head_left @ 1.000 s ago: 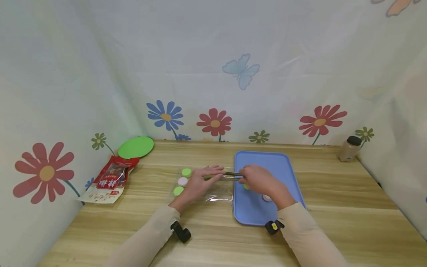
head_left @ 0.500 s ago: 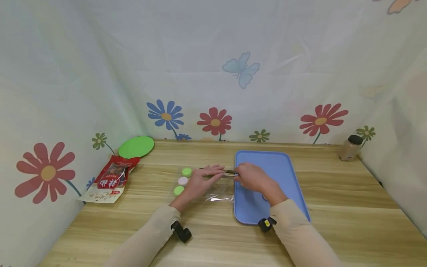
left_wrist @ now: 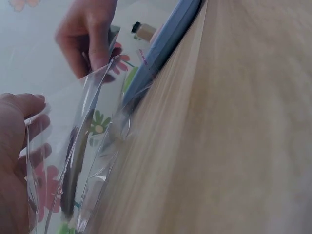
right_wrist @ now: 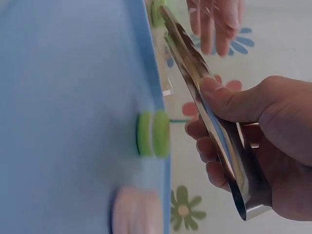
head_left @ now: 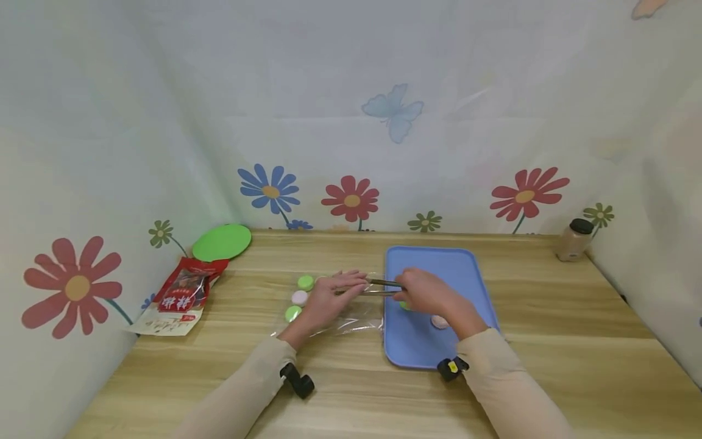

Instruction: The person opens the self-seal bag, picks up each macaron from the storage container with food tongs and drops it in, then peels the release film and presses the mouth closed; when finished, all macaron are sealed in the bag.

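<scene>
My right hand point(head_left: 430, 294) grips metal tongs point(right_wrist: 214, 126) above the blue tray point(head_left: 477, 268). The tongs reach left into a clear plastic bag point(left_wrist: 105, 161). In the right wrist view a green macaron point(right_wrist: 157, 14) shows beside their tips; whether they pinch it I cannot tell. My left hand point(head_left: 329, 296) is at the bag's mouth, its fingers extended against the film and the tongs passing between thumb and fingers. Left of this hand lie green and pink macarons point(head_left: 300, 298) in the bag. A green macaron point(right_wrist: 153, 134) and a pink macaron point(head_left: 439, 321) lie on the tray.
A green plate point(head_left: 222, 242) leans at the back left, with a red food packet point(head_left: 186, 292) in front of it. A jar with a black lid point(head_left: 574, 241) stands at the back right. A flowered curtain point(head_left: 455, 152) encloses the wooden table point(head_left: 351, 396).
My right hand pushed the tongs left, deeper into the bag, then drew back to the right. Macarons on the tray show again beside the hand. The left hand has barely moved.
</scene>
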The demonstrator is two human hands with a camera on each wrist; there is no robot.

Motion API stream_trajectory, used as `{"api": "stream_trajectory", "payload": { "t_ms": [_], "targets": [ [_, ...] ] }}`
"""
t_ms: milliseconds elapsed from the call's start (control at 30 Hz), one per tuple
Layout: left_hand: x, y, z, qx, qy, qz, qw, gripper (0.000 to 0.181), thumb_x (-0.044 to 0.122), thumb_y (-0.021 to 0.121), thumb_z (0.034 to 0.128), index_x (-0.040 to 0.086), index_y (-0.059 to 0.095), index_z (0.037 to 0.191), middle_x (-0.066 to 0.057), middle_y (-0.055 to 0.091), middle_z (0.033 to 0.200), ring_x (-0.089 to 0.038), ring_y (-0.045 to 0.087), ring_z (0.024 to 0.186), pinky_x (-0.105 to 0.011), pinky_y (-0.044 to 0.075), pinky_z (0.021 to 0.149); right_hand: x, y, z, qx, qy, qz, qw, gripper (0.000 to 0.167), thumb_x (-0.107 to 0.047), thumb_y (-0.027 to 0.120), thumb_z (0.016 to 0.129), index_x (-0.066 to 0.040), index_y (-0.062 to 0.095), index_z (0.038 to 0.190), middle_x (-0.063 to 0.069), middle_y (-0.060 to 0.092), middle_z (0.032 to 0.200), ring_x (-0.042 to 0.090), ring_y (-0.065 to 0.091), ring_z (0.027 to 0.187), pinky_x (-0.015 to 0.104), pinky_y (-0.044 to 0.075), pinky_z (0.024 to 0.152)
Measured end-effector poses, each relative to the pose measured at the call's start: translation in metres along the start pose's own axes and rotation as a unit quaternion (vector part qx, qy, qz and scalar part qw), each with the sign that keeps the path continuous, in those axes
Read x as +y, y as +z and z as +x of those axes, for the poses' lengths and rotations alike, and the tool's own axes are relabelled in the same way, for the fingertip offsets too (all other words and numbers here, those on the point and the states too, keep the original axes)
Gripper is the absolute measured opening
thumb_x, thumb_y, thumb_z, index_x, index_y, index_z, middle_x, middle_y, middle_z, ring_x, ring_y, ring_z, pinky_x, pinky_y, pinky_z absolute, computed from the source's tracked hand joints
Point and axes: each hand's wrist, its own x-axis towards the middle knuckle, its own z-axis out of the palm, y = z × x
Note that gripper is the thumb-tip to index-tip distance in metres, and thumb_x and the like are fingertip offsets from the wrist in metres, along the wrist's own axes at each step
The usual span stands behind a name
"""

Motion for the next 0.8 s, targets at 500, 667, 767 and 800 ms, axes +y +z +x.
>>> {"api": "stream_trajectory", "payload": {
  "t_ms": [500, 667, 767, 800],
  "targets": [
    [0.035, -0.001, -0.002, -0.002, -0.019, -0.008, 0.9998, 0.021, 0.003, 0.069, 0.0935, -0.003, 0.073, 0.113, -0.022, 0.066, 0.124, -0.04, 0.054, 0.128, -0.055, 0.026, 0.117, 0.067, -0.058, -0.118, -0.026, 0.046, 0.028, 0.9982, 0.009, -0.011, 0.072, 0.092, -0.005, 0.069, 0.087, -0.003, 0.052, 0.071, 0.011, 0.046, 0.064, 0.027, 0.041, 0.057],
    [0.038, -0.002, -0.002, 0.003, -0.013, -0.013, 0.9998, 0.02, 0.002, 0.07, 0.0928, -0.004, 0.073, 0.112, -0.023, 0.066, 0.122, -0.043, 0.054, 0.127, -0.057, 0.026, 0.117, 0.065, -0.06, -0.126, -0.046, 0.061, 0.022, 0.9969, 0.015, -0.01, 0.074, 0.091, -0.01, 0.065, 0.079, -0.005, 0.05, 0.065, 0.01, 0.045, 0.06, 0.026, 0.039, 0.055],
    [0.038, -0.002, -0.002, 0.002, -0.012, -0.018, 0.9998, 0.019, 0.001, 0.07, 0.0924, -0.004, 0.073, 0.111, -0.024, 0.066, 0.122, -0.043, 0.054, 0.126, -0.057, 0.026, 0.116, 0.065, -0.059, -0.124, -0.052, 0.068, 0.023, 0.9961, 0.011, -0.011, 0.074, 0.09, -0.01, 0.068, 0.082, -0.005, 0.051, 0.066, 0.01, 0.046, 0.061, 0.026, 0.041, 0.056],
    [0.039, -0.002, -0.002, 0.001, -0.013, -0.02, 0.9997, 0.019, 0.001, 0.07, 0.0923, -0.005, 0.073, 0.111, -0.024, 0.066, 0.122, -0.044, 0.054, 0.126, -0.058, 0.026, 0.116, 0.066, -0.058, -0.124, -0.054, 0.069, 0.025, 0.9959, 0.01, -0.011, 0.074, 0.09, -0.01, 0.068, 0.083, -0.006, 0.051, 0.067, 0.011, 0.047, 0.061, 0.026, 0.041, 0.056]
  ]
}}
